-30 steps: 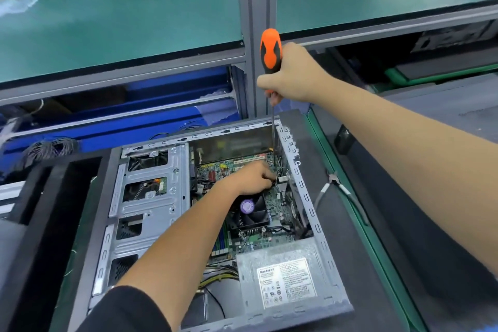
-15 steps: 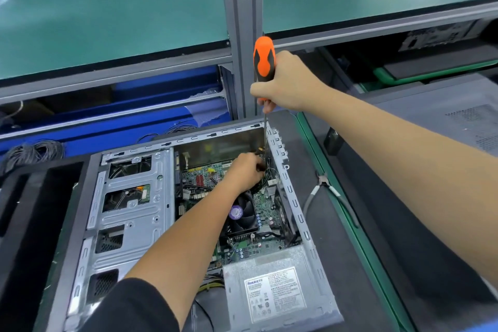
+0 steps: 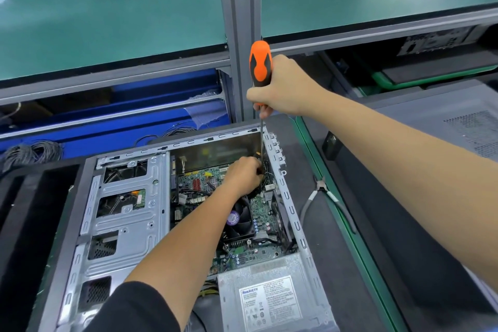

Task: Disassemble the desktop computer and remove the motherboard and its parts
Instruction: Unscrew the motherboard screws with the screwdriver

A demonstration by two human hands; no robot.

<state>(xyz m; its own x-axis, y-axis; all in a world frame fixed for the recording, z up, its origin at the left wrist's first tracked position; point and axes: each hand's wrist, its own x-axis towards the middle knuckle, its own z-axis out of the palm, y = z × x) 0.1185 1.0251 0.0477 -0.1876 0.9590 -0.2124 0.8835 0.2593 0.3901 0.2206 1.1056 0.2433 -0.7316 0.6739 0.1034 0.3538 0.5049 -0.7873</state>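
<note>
Right hand (image 3: 285, 86) grips the screwdriver (image 3: 260, 65) upright; left hand (image 3: 244, 175) (fingers (image 3: 256, 170) curled, hold unclear) steadies its tip

We saw a computer case (image 3: 126, 226) of bare, dull-grey sheet metal, its power supply (image 3: 272, 296) carrying a white paper label. The screwdriver (image 3: 260, 65) had a glossy orange and black plastic handle and a thin steel shaft. The counter (image 3: 336, 264) wore a matt dark mat; the shelf (image 3: 113, 19) above looked smooth, matt green.
</note>
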